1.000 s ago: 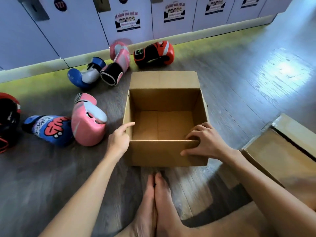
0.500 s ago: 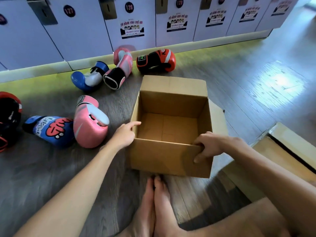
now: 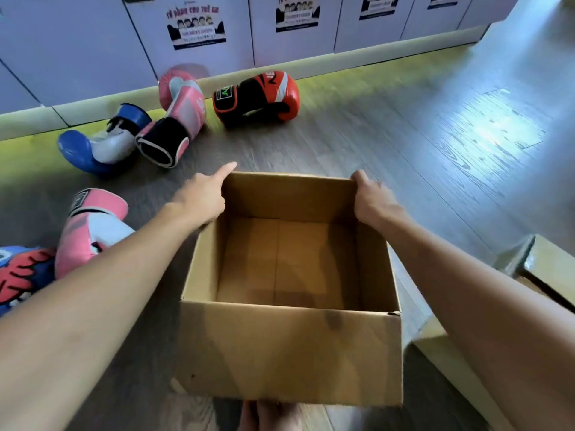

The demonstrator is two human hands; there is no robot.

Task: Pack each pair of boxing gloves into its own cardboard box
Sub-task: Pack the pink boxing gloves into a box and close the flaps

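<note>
Shifting from the near rim to the far corners of the empty cardboard box (image 3: 289, 353) on the floor (image 3: 404, 135), the right hand (image 3: 373, 200) curls its fingers over the edge, the left hand (image 3: 202, 197) points its index straight, other fingers hidden, so the gloves (image 3: 258, 98) remain unpacked

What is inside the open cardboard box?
Nothing visible: the cardboard box shows only its bare floor and inner walls. The near wall's inner face and the floor strip behind it are hidden.

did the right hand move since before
Yes. The right hand went from the cardboard box's near corner to its far corner, away from the feet and toward the lockers.
</note>
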